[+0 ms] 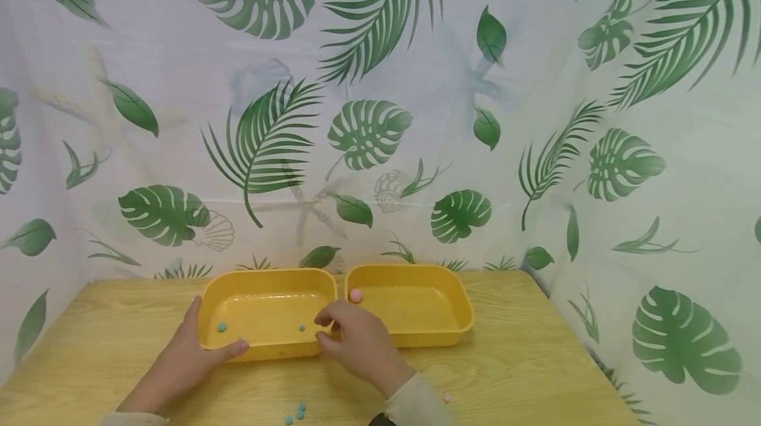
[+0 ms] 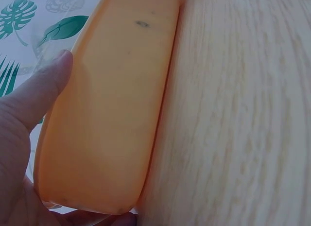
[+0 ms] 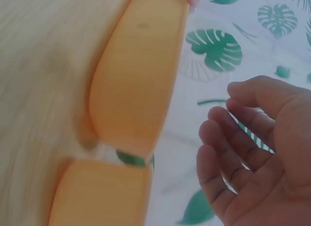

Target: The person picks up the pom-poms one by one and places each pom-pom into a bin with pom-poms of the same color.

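My left hand (image 1: 193,353) grips the left yellow plastic tray (image 1: 279,350) at its near left corner. The thumb lies over the front rim, and the fingers go round the left end, as the left wrist view shows. Inside this tray are a larger teal ball (image 1: 222,326) and a smaller teal ball (image 1: 301,327). Over its right end hovers my right hand (image 1: 362,343), fingers loosely bent and parted from the thumb. In the right wrist view no object shows between the fingers of the right hand (image 3: 257,143).
Close beside it on the right stands a second yellow tray (image 1: 410,340), with a pink ball (image 1: 355,295) at its left end. Several small teal balls (image 1: 300,414) and a tiny pink ball (image 1: 447,398) lie on the wooden table (image 1: 523,373). A leaf-print curtain (image 1: 380,228) hangs behind.
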`<action>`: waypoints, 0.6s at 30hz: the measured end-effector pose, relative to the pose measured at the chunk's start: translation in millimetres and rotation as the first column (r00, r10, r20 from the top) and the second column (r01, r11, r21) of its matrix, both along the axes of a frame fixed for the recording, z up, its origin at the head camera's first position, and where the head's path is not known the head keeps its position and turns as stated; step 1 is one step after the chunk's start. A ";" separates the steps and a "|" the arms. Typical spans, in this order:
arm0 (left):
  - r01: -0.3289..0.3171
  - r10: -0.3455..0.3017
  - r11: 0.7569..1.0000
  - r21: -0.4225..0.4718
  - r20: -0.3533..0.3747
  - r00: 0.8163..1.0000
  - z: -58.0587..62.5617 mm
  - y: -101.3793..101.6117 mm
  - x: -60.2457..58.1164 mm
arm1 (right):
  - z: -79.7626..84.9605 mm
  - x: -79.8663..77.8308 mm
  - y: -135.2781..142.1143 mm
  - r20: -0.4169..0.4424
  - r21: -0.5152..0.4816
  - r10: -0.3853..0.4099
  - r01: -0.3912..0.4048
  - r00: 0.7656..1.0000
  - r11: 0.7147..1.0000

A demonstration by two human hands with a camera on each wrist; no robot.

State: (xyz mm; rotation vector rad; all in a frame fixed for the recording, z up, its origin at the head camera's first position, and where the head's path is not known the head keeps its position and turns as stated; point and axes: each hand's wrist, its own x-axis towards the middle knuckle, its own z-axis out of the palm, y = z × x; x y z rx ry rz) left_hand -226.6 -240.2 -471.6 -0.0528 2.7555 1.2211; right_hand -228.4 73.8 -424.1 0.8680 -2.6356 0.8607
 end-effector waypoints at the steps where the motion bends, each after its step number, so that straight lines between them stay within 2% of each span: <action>1: 0.000 0.000 1.000 -0.003 0.001 1.000 0.6 0.0 0.3 | 0.2 1.8 4.9 -0.013 0.002 -0.006 0.006 1.000 1.000; 5: 0.004 -0.004 1.000 -0.014 -0.006 1.000 0.4 -1.5 0.1 | 1.1 5.4 22.5 -0.002 0.012 -0.020 0.020 1.000 1.000; 8: 0.002 -0.002 1.000 -0.014 -0.003 1.000 -1.0 -2.9 -1.5 | 1.8 7.1 30.6 0.057 0.022 -0.011 0.010 0.998 1.000; 13: -0.001 0.001 1.000 -0.009 0.001 1.000 -1.3 -3.1 -2.0 | -0.3 10.5 34.6 0.131 0.034 0.002 -0.007 0.991 0.999; 18: 0.004 -0.004 1.000 0.006 0.002 1.000 -0.1 -1.3 -0.2 | -3.2 12.4 34.9 0.139 0.050 0.017 -0.024 0.990 0.998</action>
